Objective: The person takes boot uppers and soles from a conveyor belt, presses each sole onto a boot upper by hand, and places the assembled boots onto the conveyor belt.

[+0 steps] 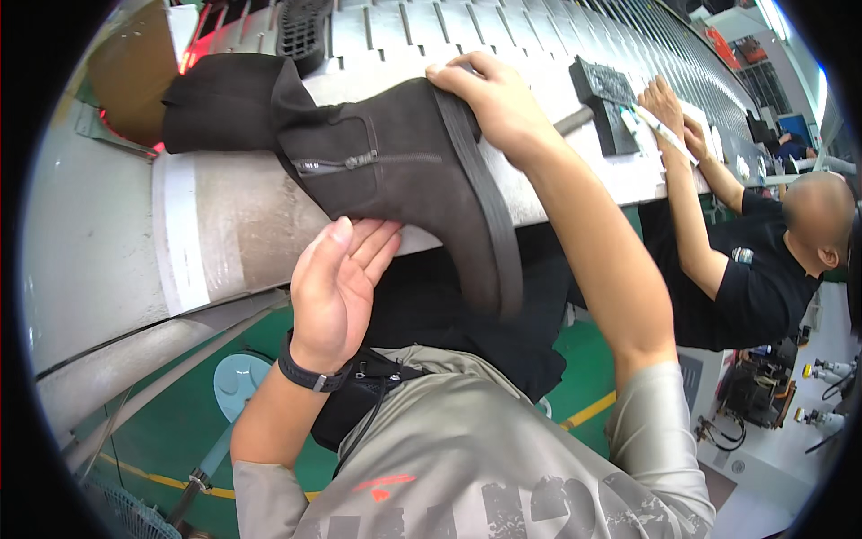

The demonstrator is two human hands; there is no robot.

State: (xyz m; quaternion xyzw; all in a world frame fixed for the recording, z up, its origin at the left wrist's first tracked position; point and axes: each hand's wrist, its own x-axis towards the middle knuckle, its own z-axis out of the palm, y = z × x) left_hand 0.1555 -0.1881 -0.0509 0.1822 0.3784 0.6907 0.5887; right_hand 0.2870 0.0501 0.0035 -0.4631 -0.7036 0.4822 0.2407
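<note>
A dark brown ankle boot (404,153) with a side zipper is held on its side over the bench edge. Its toe points down toward me and its black sole faces right. My right hand (498,99) grips the heel end of the sole, thumb on the near side and fingers partly behind the heel. Palm up, my left hand (337,278) is open under the instep side, its stretched fingertips at the boot's lower edge; whether they press on it I cannot tell. Black fabric (229,103) hangs from the boot's shaft opening at the left.
A slatted metal conveyor (431,27) runs behind the pale bench (242,234), with a black sole (303,36) on it. At the right lie a dark block (606,85) and a hammer-like handle (575,119). A co-worker (754,251) handles a white, pen-like tool nearby. A blue stool (242,382) stands below.
</note>
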